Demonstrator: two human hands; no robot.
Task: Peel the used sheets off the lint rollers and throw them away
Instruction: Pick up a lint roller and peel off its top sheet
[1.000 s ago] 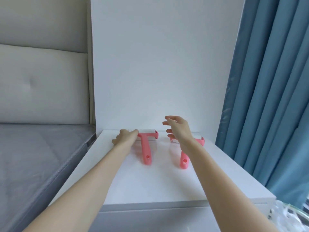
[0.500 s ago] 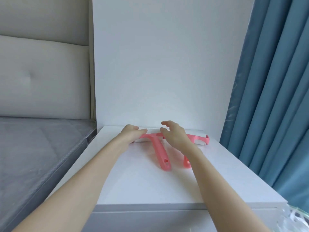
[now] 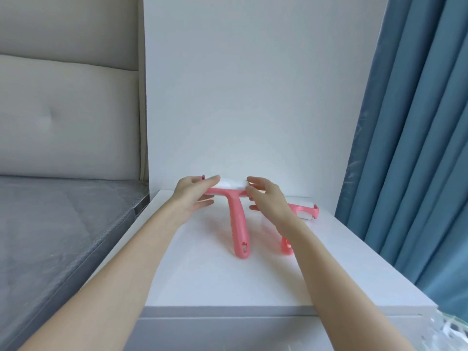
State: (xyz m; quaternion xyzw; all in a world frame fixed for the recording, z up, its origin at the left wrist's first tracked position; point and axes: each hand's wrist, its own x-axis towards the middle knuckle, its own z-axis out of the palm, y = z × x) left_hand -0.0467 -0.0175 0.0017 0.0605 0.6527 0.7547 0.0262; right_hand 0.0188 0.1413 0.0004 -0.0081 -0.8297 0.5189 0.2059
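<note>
The left hand (image 3: 193,196) and right hand (image 3: 267,198) grip opposite ends of one lint roller (image 3: 238,224) near the desk's (image 3: 202,282) back edge, with the second roller (image 3: 304,201) lying close to the right edge, beside the curtain (image 3: 405,148).

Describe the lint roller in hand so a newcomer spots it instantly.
On the white cabinet between bed and blue curtain are two pink lint rollers. Pick the left lint roller: the left hand and right hand hold the ends of its white roll. The right lint roller lies untouched behind the right arm.
</note>
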